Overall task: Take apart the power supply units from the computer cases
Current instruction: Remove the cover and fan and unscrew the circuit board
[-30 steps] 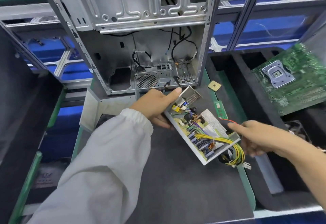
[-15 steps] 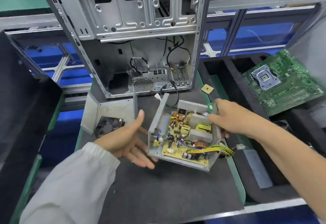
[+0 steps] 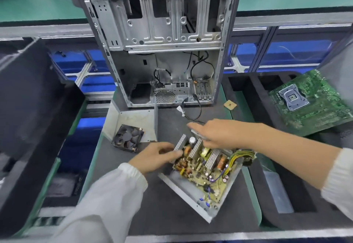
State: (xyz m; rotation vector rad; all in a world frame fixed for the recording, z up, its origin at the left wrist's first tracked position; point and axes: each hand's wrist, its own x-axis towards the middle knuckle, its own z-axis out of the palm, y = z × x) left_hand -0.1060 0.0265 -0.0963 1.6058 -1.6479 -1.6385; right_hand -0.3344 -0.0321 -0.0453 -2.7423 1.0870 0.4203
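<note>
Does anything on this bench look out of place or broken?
Nothing looks broken, only dismantled. The power supply unit lies open and skewed on the mat, circuit board bare, both hands on it. A loose fan sits beside it, and a small chip lies alone by the gutted computer case.

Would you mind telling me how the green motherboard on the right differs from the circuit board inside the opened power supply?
The motherboard is green and mostly flat, with a square socket; the power supply board is yellowish and crowded with tall heatsinks, coils and capacitors. The motherboard lies bare and tilted on the black foam tray; the supply board sits in its grey metal shell. Nobody touches the motherboard, whereas the left hand and right hand work on the supply.
</note>
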